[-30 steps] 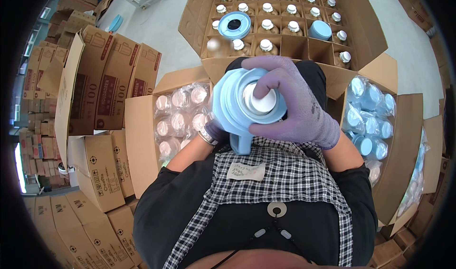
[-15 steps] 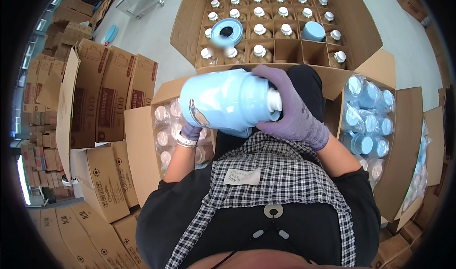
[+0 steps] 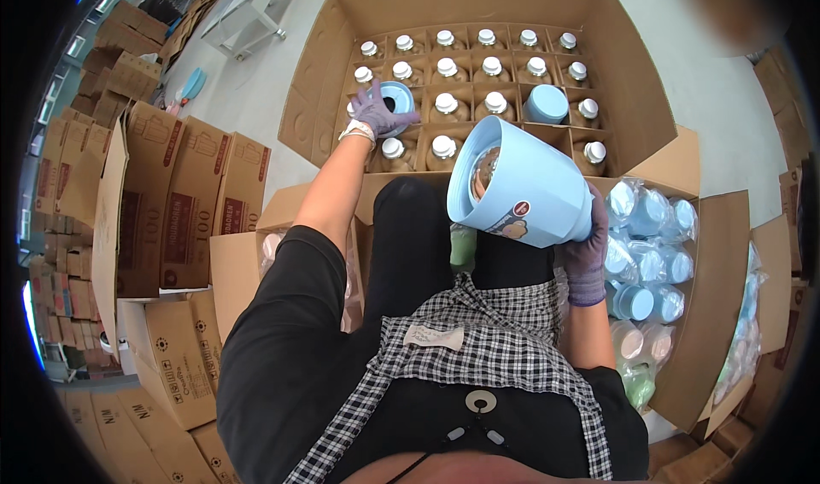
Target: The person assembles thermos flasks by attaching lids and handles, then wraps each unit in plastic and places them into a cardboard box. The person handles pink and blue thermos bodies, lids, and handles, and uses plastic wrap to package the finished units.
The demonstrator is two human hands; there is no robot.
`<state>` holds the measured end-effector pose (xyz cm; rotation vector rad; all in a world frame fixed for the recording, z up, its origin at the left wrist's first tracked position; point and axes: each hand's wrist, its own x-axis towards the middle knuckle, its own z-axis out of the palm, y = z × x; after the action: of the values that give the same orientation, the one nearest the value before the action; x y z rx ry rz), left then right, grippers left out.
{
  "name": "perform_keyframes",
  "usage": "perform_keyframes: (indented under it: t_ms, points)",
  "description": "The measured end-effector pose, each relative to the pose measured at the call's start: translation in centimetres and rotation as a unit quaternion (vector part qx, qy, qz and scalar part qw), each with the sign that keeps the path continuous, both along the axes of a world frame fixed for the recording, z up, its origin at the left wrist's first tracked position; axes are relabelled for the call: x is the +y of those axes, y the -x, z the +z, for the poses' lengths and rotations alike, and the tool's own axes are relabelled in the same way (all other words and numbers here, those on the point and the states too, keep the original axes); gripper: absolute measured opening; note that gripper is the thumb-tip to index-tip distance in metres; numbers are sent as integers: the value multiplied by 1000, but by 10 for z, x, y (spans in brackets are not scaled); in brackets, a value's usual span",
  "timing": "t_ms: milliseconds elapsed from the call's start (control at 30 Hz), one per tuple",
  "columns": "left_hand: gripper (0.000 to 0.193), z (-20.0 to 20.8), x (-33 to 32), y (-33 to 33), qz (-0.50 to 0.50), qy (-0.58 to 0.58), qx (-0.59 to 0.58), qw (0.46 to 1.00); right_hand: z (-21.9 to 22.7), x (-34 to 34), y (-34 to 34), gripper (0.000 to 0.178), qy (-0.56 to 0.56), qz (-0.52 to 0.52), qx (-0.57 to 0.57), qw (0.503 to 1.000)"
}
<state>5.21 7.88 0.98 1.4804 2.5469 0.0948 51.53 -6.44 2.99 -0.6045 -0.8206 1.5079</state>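
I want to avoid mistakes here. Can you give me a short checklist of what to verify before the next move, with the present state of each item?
1. Right hand grips the large light blue cup: ok, gloved fingers wrap its base.
2. Cup's opening is unobstructed: cannot tell, something brownish shows inside.
3. Left hand reaches the blue cup in the box: ok, fingers rest on it.
4. Divided cardboard box is open: ok, flaps spread.
5. Free compartment in the box: ok, empty cells show in the near right part.
6. White-capped bottles stand upright: ok.

Smooth plastic cup (image 3: 530,189), matt cardboard box (image 3: 632,99)
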Motion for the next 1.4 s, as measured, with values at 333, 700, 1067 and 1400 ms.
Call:
perform_keyframes:
  t_ms: [333,700,1067,1400]
  points:
    - [126,151,-151,-141,-240,-224,-632,702,32,7,15,61,-46,-81,-89,992]
    - [131,149,-227,-144,-288,-259,-598,702,65,-23,34,69,-141,-20,-66,988]
    - [118,172,-280,-143,-293,-261,-580,714,90,-58,30,74,-155,76,-170,970]
    - [131,190,-298,-128,-479,-377,-251,752,32,-48,58,45,-190,36,-216,957]
